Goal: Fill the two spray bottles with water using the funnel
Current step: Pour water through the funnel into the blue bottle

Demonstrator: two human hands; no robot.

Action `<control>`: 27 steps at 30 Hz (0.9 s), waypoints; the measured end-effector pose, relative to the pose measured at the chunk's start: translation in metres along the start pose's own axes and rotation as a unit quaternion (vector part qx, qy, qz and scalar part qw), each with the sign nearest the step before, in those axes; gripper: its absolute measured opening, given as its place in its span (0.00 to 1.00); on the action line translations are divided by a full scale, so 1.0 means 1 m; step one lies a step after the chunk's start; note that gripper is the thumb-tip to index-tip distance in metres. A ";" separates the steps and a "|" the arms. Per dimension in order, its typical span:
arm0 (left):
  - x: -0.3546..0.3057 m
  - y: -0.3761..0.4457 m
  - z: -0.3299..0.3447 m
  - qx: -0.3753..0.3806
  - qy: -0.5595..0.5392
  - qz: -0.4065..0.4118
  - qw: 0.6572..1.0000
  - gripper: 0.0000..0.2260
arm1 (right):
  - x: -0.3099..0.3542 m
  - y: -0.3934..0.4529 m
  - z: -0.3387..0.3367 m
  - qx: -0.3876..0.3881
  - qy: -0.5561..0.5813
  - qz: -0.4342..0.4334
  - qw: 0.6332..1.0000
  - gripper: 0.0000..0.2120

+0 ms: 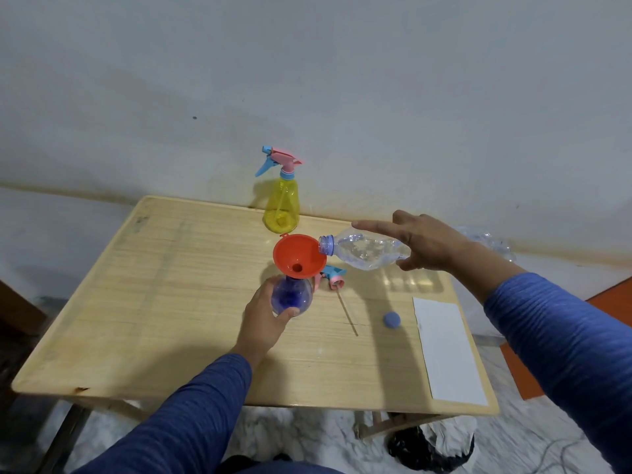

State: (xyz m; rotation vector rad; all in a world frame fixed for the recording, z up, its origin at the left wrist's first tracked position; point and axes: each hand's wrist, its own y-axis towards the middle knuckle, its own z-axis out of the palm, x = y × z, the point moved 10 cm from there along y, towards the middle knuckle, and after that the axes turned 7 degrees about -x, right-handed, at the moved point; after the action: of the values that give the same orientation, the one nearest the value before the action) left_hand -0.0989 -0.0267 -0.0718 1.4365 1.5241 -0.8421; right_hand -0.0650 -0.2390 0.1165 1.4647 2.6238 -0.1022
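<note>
A blue spray bottle (292,295) stands on the wooden table (164,302) with its top off, and my left hand (265,318) grips its body. An orange funnel (297,256) sits in its neck. My right hand (424,246) holds a clear plastic water bottle (362,251) tipped sideways, its mouth over the funnel's rim, forefinger stretched along it. The yellow spray bottle (281,203) with its pink and blue trigger head stands at the table's far edge. The blue bottle's trigger head (333,275) with its tube lies just right of the funnel.
A blue bottle cap (392,319) lies on the table to the right. A white sheet of paper (448,350) lies along the right edge. Another crumpled clear bottle (492,242) shows behind my right wrist. A dark bag (431,446) sits on the floor below.
</note>
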 end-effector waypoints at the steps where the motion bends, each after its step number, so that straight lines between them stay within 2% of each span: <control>1: 0.001 0.000 0.000 0.000 0.001 -0.001 1.000 0.27 | -0.001 0.000 0.000 0.003 -0.008 -0.002 1.000 0.51; 27: 0.002 0.002 0.001 -0.007 -0.001 0.011 1.000 0.27 | 0.003 0.010 -0.003 -0.011 -0.056 -0.045 0.997 0.52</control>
State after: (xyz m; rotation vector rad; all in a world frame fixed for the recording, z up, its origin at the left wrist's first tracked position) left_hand -0.0971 -0.0265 -0.0741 1.4391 1.5064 -0.8170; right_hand -0.0585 -0.2312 0.1193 1.2946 2.5916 -0.1597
